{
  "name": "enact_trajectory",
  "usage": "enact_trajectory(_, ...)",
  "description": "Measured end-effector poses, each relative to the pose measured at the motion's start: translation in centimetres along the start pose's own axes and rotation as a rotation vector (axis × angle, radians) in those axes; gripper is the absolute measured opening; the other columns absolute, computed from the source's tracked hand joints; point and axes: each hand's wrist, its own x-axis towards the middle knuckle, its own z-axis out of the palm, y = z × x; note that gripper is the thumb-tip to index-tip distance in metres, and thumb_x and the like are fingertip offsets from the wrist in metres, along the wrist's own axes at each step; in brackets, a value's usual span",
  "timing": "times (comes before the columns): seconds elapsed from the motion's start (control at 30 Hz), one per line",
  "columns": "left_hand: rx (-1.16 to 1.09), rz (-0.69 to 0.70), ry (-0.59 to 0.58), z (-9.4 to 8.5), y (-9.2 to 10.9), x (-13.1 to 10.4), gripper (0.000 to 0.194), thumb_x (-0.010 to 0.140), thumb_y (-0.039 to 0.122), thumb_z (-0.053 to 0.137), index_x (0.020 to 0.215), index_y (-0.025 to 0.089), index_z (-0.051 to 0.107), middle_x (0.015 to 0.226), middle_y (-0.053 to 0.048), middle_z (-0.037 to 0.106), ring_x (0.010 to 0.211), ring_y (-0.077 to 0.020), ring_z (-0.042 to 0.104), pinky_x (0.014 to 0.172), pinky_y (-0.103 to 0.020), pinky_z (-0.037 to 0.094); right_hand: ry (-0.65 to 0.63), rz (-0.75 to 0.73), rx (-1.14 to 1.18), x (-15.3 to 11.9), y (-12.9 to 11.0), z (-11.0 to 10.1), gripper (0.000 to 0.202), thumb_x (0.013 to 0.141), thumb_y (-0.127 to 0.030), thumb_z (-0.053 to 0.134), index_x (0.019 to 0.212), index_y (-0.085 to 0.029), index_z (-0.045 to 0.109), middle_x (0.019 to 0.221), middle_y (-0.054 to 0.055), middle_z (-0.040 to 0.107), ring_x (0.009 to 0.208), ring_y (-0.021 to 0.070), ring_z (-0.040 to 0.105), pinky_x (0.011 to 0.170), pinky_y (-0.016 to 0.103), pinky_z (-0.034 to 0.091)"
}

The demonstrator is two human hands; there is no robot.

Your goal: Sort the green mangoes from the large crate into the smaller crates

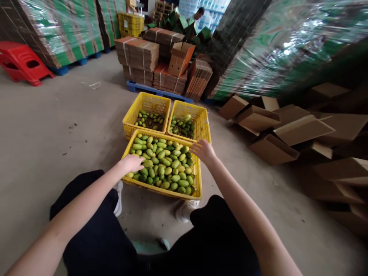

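Large yellow plastic crate point(198, 184) of green mangoes point(162, 165) on concrete floor between my feet. My left hand point(132, 163) curled on fruit at near-left side; hold unclear. My right hand point(203, 150) open, empty, over far-right rim. Advise light grip, avoid bruising.

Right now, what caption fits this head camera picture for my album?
Two bare hands, left hand and right hand, reach over a yellow plastic crate full of small green mangoes.

Both forearms are bare, with no sleeves, watch or gloves showing down to the left hand point(132, 163) and right hand point(204, 150). Loose black fabric trousers point(97, 230) cover both legs, above white soft shoes point(185, 211).
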Motion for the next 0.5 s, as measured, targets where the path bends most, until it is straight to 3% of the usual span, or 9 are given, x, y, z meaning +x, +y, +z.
enact_trajectory(0.1,0.154,-0.028,-0.079,-1.1,0.9,-0.6,0.046,0.092,0.046,0.053,0.13,0.021,0.064,0.13,-0.014,0.068,0.119,-0.0309,0.064,0.096,-0.036,0.047,-0.115,-0.054,-0.172,-4.2,3.3,-0.6,0.012,0.067,-0.018,0.068,0.072,-0.022,0.058,0.065,0.0,0.061,0.059,0.0164,0.059,0.058,0.031,0.055)
enact_trajectory(0.17,0.244,-0.056,-0.125,-1.9,1.4,-1.0,0.046,0.095,0.041,0.048,0.134,0.021,0.061,0.135,-0.014,0.065,0.121,-0.0301,0.063,0.096,-0.036,0.048,-0.233,-0.596,-0.612,-8.2,3.8,-0.8,0.01,0.07,-0.018,0.065,0.079,-0.023,0.06,0.075,0.002,0.066,0.069,0.0181,0.062,0.068,0.034,0.055)
enact_trajectory(0.27,0.282,-0.113,-0.164,-2.7,1.7,-1.6,0.047,0.097,0.036,0.044,0.138,0.017,0.058,0.139,-0.016,0.062,0.121,-0.0313,0.064,0.096,-0.037,0.049,-0.075,-1.364,-1.013,-14.9,1.3,-1.2,0.012,0.081,-0.017,0.059,0.092,-0.021,0.063,0.086,0.008,0.071,0.08,0.0232,0.065,0.071,0.038,0.052)
enact_trajectory(0.33,0.3,-0.14,-0.189,-3.0,1.7,-1.7,0.05,0.098,0.036,0.042,0.141,0.015,0.055,0.139,-0.018,0.062,0.122,-0.0323,0.063,0.096,-0.038,0.049,0.021,-1.665,-1.108,-19.2,-1.2,-1.6,0.019,0.08,-0.013,0.062,0.096,-0.023,0.063,0.089,0.008,0.072,0.083,0.025,0.066,0.068,0.037,0.05)
enact_trajectory(0.4,0.319,-0.155,-0.216,-3.1,1.8,-1.8,0.052,0.099,0.037,0.04,0.144,0.014,0.052,0.138,-0.019,0.062,0.123,-0.0324,0.063,0.097,-0.038,0.049,0.062,-1.767,-1.083,-22.7,-3.0,-2.4,0.025,0.076,-0.013,0.066,0.097,-0.028,0.065,0.088,0.006,0.073,0.085,0.0272,0.067,0.067,0.038,0.05)
enact_trajectory(0.5,0.326,-0.167,-0.246,-3.2,1.9,-1.7,0.053,0.099,0.037,0.04,0.147,0.015,0.049,0.139,-0.018,0.061,0.124,-0.0309,0.063,0.097,-0.036,0.049,-0.031,-1.64,-1.009,-25.4,-3.1,-4.5,0.031,0.075,-0.018,0.064,0.098,-0.038,0.069,0.087,0.003,0.074,0.079,0.0302,0.067,0.057,0.041,0.047)
